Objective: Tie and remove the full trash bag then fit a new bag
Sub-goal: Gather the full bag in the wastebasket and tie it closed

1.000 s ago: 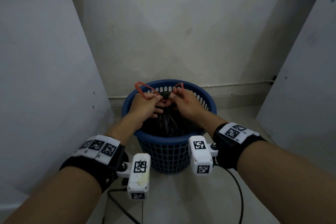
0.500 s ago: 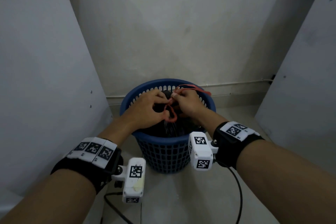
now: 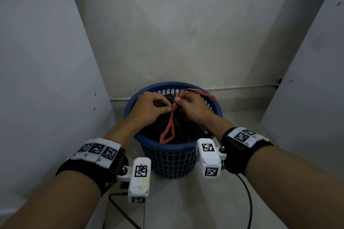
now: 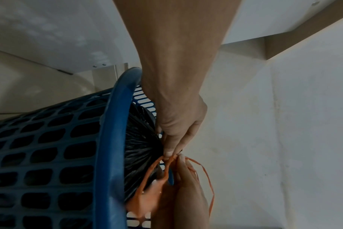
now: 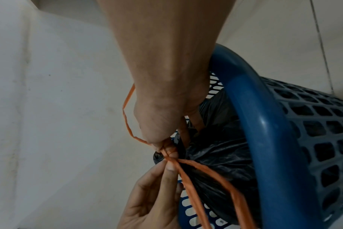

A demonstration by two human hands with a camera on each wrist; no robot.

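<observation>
- Left hand (image 3: 149,108) and right hand (image 3: 193,107) each pinch the orange drawstring (image 3: 168,130) at the black bag (image 3: 188,132) neck.
- Their fingers hide the knot; the basket (image 3: 173,160) hides the bag's lower part.

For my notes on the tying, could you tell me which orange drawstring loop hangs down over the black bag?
The near loop, below the left hand; the other loop arches over the right hand toward the basket's far rim.

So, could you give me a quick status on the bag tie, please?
Left hand and right hand pinching orange drawstring at neck. Black plastic trash bag gathered, in blue mesh basket. Nothing obstructing.
</observation>
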